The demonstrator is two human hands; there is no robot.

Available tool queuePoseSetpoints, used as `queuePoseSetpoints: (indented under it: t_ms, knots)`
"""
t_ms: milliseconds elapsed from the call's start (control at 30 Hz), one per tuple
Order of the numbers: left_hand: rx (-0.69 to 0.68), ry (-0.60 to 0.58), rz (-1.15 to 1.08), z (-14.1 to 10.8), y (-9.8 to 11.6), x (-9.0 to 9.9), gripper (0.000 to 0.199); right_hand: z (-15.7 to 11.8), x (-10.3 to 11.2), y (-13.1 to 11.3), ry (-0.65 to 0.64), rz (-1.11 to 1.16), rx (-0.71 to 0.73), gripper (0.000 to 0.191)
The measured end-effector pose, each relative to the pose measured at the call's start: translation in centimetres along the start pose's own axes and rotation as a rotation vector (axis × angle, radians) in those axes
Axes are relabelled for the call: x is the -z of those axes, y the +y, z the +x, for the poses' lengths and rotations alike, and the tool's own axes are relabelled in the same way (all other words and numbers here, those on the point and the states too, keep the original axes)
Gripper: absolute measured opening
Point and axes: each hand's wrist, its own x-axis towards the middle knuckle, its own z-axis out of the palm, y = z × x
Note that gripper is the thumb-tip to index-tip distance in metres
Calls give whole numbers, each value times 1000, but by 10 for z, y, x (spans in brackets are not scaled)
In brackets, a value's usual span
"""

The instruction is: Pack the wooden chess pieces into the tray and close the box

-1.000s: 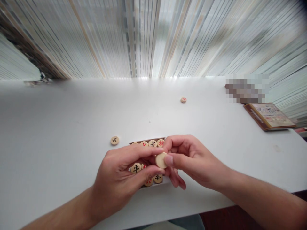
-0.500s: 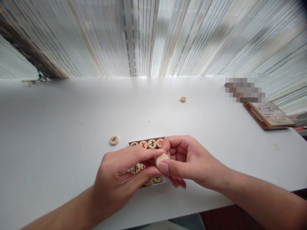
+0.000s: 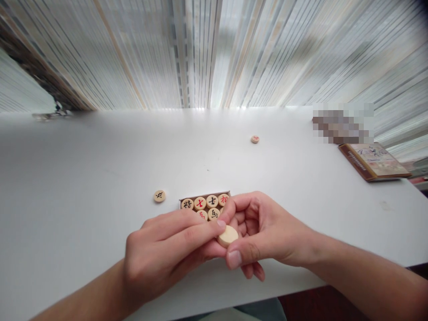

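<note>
Behind the far edge of the white surface (image 3: 100, 165) hangs a pale striped curtain (image 3: 200, 53); a brown-edged flat case (image 3: 377, 160) lies at the right. Over an open tray (image 3: 204, 196) of marked pieces, the left hand (image 3: 163, 249) pinches a blank-faced disc (image 3: 228, 236). The right hand (image 3: 270, 227) curls around it, its grip unclear. Two loose pieces, one black-marked (image 3: 159, 196), lie beyond.

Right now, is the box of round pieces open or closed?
Open: round pieces with red and black characters show uncovered inside the box. The left hand hides much of it, so I cannot tell how full.
</note>
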Motion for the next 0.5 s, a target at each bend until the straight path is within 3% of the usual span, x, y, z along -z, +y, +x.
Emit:
queuePoseSetpoints:
  t_ms: [167, 333, 500]
  knots:
    - [9, 20, 21, -1, 1, -3, 7, -1, 3, -1, -4, -96, 79, 29]
    - [106, 88, -41, 1, 2, -11, 10, -4, 1, -2, 108, -309, 250, 21]
    - [217, 131, -171, 4, 0, -14, 28, -2, 0, -2, 102, -203, 234, 31]
